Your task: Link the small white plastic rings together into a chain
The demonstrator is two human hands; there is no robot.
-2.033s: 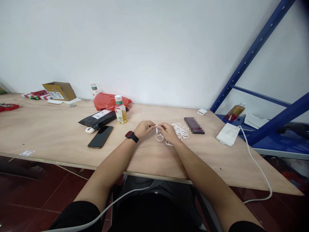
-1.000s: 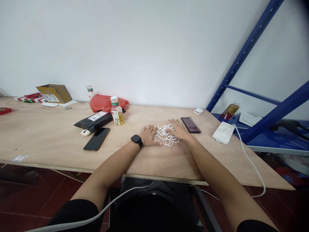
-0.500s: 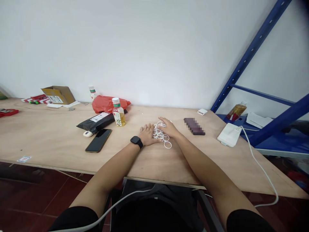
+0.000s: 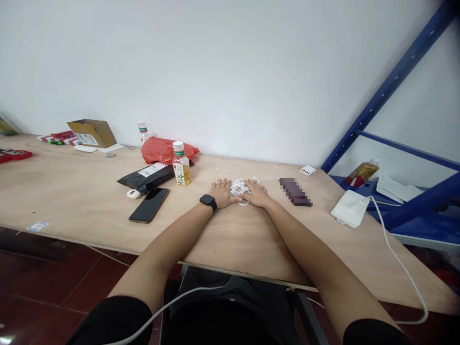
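Note:
A heap of thin white rings (image 4: 237,187) lies on the wooden table, squeezed between my two hands. My left hand (image 4: 222,193) rests palm down against the heap's left side, fingers stretched forward, with a black watch (image 4: 208,201) on the wrist. On the right side of the heap my right hand (image 4: 256,193) lies flat with its fingers apart. Both thumbs reach in toward each other at the near edge of the rings. One ring pokes out beyond the right fingertips, and another shows below the thumbs. Parts of the heap are hidden under the hands.
Left of my hands are a phone (image 4: 149,205), a black parcel bag (image 4: 143,177), a drink bottle (image 4: 181,165) and a red plastic bag (image 4: 158,149). To the right are a blurred dark object (image 4: 295,192), a white power bank (image 4: 349,209) with a cable, and a blue rack (image 4: 381,91).
My hands have pressed inward, and the rings between them are packed tighter. A loose ring at the near right has been drawn toward the heap. The camera view has shifted slightly.

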